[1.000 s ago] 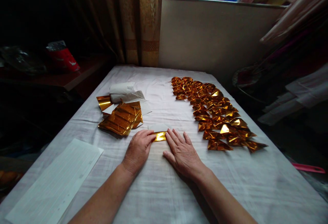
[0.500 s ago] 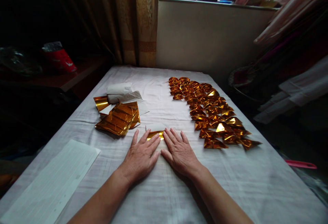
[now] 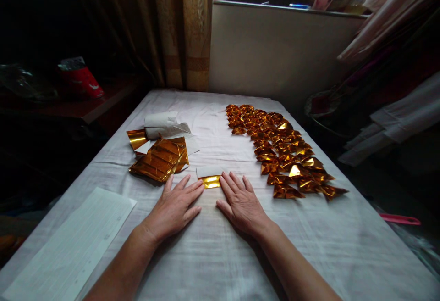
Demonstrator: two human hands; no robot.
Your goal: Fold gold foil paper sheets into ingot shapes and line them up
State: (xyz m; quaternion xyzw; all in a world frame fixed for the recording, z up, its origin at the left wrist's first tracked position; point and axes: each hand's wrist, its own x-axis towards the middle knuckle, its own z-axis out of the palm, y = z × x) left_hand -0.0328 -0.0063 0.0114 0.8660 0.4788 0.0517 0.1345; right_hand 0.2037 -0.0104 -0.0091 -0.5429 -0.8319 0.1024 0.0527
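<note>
Both hands lie flat, fingers spread: left hand and right hand flank the gold foil strip. Folded gold pieces sit at two o'clock, unobstructed.

Gold foil strip with white backing; gold folded pieces at two o'clock; white tablecloth; beige patterned curtain.

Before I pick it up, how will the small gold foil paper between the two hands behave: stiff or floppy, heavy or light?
The gold foil paper looks thin and lies flat with a sharp fold, so it is probably very light and holds creases. Its shiny face may be slippery on the white cloth. Both the left hand and right hand press flat beside it.
</note>
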